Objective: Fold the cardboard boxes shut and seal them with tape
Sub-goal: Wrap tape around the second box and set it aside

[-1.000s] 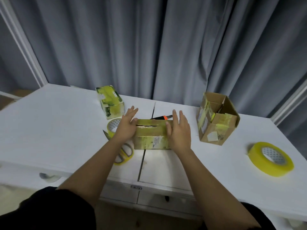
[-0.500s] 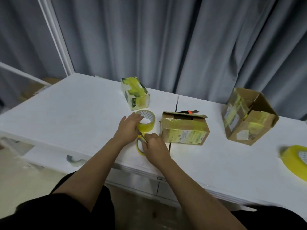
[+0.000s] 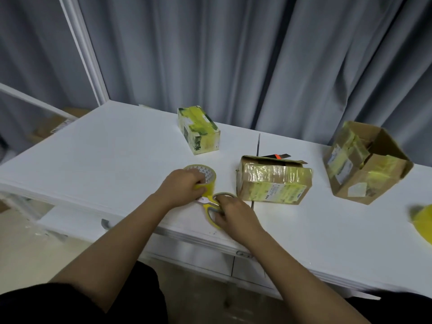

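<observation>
Gripping tape roll with left hand, right hand curling around scissors near desk front edge, likely prepping tape for middle box, flaps unsealed, just beside.

On the table: 3 boxes, 2 tape rolls, 1 pair of scissors, and 1 knife behind the middle box.

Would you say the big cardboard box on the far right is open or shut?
Open: the big box lies tipped, flaps spread, its hollow inside showing.
</observation>
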`<state>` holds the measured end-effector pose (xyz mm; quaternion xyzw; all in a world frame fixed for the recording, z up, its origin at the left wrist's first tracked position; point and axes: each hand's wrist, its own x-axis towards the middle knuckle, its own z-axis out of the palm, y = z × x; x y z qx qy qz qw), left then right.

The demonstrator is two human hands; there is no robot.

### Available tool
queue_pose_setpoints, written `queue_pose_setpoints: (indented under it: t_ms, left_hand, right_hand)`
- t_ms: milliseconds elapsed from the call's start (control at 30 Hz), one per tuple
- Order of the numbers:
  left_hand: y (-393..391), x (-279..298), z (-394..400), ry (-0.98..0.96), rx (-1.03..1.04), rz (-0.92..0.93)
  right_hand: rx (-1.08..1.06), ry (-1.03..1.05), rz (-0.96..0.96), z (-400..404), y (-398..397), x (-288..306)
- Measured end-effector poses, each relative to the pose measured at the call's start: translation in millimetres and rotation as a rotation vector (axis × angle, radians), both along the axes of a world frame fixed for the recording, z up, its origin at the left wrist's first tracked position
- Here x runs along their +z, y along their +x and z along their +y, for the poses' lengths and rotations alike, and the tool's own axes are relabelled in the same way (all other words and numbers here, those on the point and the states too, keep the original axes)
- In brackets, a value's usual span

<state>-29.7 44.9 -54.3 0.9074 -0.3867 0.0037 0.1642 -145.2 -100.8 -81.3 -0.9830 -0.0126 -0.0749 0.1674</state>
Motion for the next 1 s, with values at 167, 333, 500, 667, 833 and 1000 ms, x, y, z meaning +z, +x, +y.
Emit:
queue_pose_setpoints:
  t_ms: [167,333,500,667,833,1000]
  left_hand:
    - [-34.4,10.8,31.4,-0.102,-0.062,0.186]
    - [-47.4,19.8,43.1,-0.178,-0.008,0.291]
    - [-61.3,36.0,42.2,-0.224,-0.051,0.359]
    - [-77.8,53.2,41.3,-0.095,0.024,0.446]
    - [-97.2,68.9,51.1,-0.235,-0.086,0.842]
    - [-102.2,69.5,73.0,-0.268,-0.219,1.035]
  right_hand:
    - [0.187,-0.138,-0.040,-2.1,-23.9,14.2]
    - [0.264,-0.270,-0.062,-4.2,-39.0,41.1]
    - [0.323,-0.345,-0.080,-8.1,-56.7,65.8]
    - [0.369,-0.424,-0.137,-16.7,-72.2,88.6]
    - [0.394,-0.361,-0.150,-22.7,-83.5,101.2]
    - [0.378,-0.303,-0.119,-28.2,-90.4,93.5]
